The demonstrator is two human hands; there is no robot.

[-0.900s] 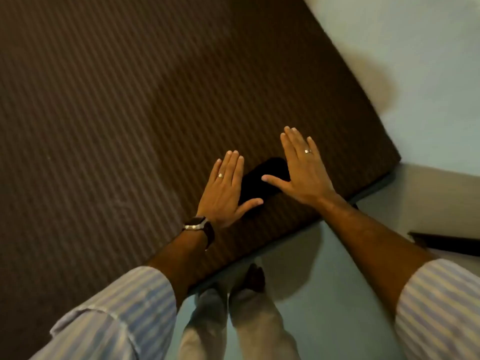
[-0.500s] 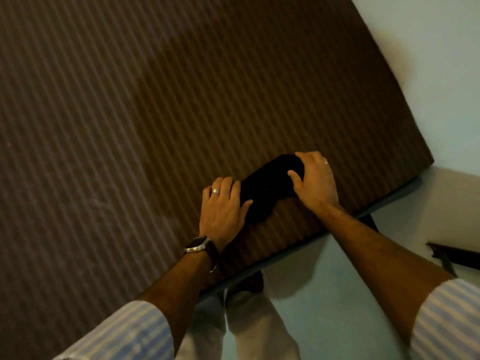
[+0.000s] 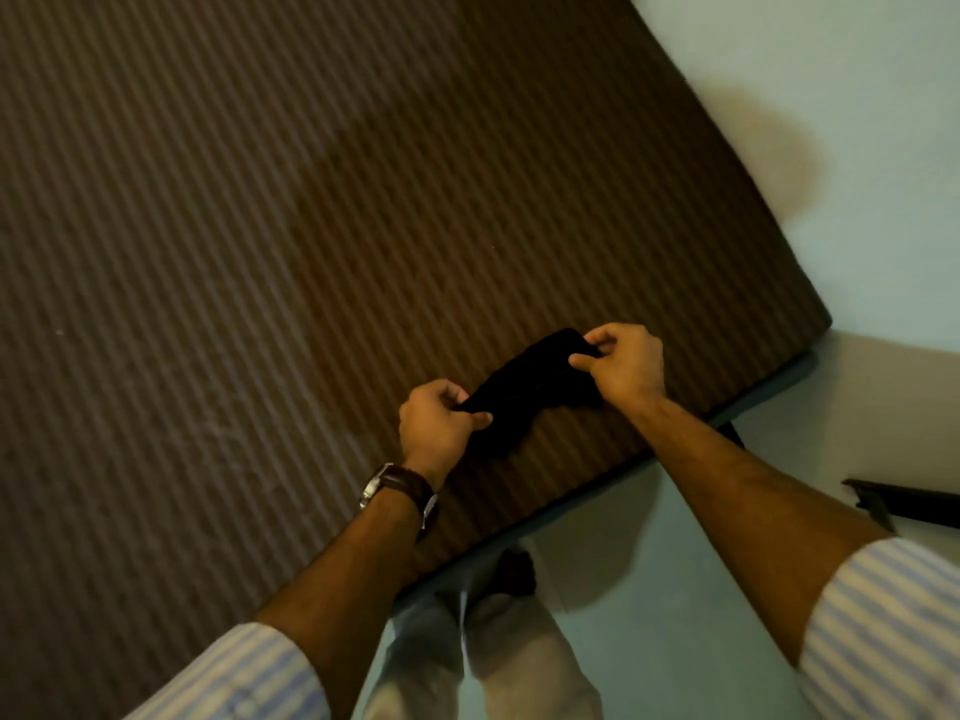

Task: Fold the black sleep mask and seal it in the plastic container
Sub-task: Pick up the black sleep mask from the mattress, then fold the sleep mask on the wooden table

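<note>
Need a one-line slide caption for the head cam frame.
Left hand and right hand pinch opposite ends of a black sleep mask above a brown striped table.

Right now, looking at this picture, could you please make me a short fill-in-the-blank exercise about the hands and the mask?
1. The left hand and right hand each pinch one ____ of the black sleep mask.
2. The wristwatch is on the ____ wrist.
3. The surface under the mask is brown with a ____ pattern.

Missing words: end; left; striped
</note>
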